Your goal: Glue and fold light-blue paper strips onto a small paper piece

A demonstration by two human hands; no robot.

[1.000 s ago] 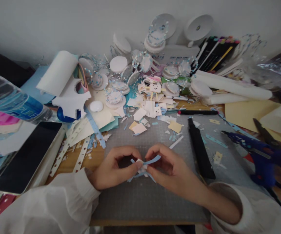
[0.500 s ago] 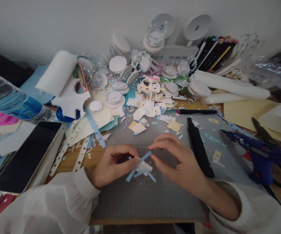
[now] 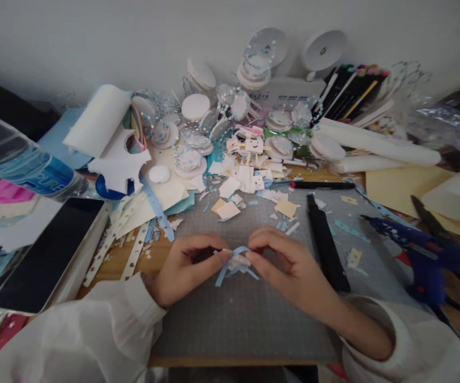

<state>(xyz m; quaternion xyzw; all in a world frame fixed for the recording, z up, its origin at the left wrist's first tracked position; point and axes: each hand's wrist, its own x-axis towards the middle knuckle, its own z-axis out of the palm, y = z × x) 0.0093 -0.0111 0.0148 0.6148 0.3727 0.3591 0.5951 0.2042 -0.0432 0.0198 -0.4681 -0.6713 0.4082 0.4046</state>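
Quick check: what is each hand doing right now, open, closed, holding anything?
Left hand: closed, pinching the blue paper strips over the grey cutting mat.
Right hand: closed, pinching the same strips from the other side.

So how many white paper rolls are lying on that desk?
3. One roll lies at the back left above the white cut-out sheet; two long rolls lie side by side at the back right, below the markers. The clutter may hide more.

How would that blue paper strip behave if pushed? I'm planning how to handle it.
Probably floppy: the blue paper strip curls between the left hand and right hand. Likely very light and easily creased, sliding on the grey mat.
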